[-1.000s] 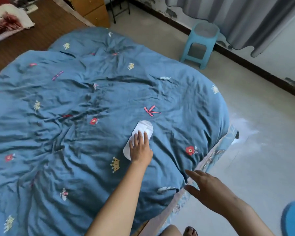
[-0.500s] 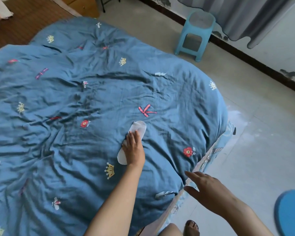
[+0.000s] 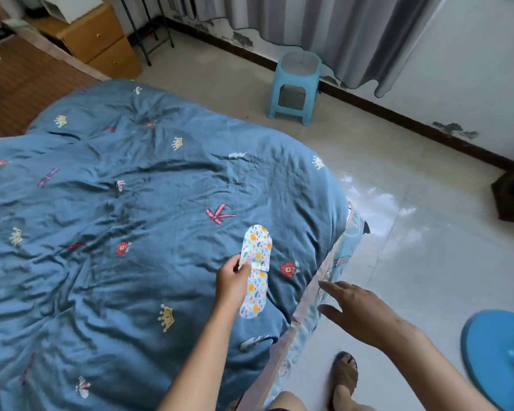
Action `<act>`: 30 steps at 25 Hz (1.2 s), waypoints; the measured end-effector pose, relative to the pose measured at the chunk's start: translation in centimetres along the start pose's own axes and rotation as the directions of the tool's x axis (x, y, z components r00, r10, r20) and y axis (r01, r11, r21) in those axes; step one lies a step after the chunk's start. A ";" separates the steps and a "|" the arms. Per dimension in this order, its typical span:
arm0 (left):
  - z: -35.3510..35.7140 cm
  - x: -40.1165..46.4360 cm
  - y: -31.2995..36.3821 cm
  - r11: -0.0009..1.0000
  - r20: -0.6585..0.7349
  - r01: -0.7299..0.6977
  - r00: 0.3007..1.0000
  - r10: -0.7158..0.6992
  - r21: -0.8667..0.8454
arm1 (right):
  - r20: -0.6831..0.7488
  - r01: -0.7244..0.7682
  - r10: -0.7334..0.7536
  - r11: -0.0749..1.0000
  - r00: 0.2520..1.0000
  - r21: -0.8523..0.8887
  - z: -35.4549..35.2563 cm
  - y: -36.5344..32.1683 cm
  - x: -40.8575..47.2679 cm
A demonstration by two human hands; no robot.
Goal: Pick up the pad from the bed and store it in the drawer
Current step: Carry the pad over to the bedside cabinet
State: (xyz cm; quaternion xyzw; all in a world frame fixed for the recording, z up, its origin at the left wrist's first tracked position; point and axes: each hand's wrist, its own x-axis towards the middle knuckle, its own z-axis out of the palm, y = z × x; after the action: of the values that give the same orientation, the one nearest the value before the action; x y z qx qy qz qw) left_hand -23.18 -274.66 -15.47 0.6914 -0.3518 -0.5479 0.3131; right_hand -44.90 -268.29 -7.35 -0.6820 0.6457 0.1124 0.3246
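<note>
**Pad lifted clear of the bed**

The bed (image 3: pixel 107 232) fills the left of your view, spread with a creased blue quilt (image 3: pixel 161 179) dotted with crowns, bows and flowers. Pale floor (image 3: pixel 413 262) runs along its right side to a wall hung with a grey curtain (image 3: pixel 324 22). A wooden drawer unit (image 3: pixel 101 40) stands beyond the head of the bed, both drawers closed, and a light-blue stool (image 3: pixel 297 84) sits near the wall. A round blue object (image 3: pixel 499 357) lies at the lower right edge, too blurred to name. Your left hand (image 3: pixel 233 280) is clamped on the pad (image 3: pixel 255 268), thumb and fingers pinching its left edge at the middle; the pad hangs above the quilt, floral side towards you, one end pointing away and the other towards you. Your right hand (image 3: pixel 356 310) hovers over the floor just beside the bed's edge, fingers spread apart, holding nothing. Your sandalled foot (image 3: pixel 344 375) shows below it.
</note>
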 end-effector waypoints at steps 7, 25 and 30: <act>10.8 -3.3 5.7 0.976 0.220 0.078 0.975 -0.032 -0.202 | -0.059 -0.045 0.047 0.999 0.997 0.025 -4.4 9.6 -2.4; 36.1 0.0 18.4 0.965 0.099 0.116 0.991 -0.095 -0.233 | 0.054 -0.068 0.061 0.989 0.997 0.129 -23.4 33.9 4.2; 39.4 8.6 23.5 0.955 0.067 0.133 0.991 -0.120 -0.266 | 0.078 -0.041 0.037 0.998 0.996 0.051 -30.0 36.3 13.0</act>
State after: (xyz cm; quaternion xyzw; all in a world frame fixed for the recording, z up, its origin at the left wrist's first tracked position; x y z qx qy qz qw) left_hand -63.73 -296.72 -8.90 0.6493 -0.2365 -0.6269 0.3598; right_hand -85.67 -294.78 -2.70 -0.6554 0.6487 0.1281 0.3650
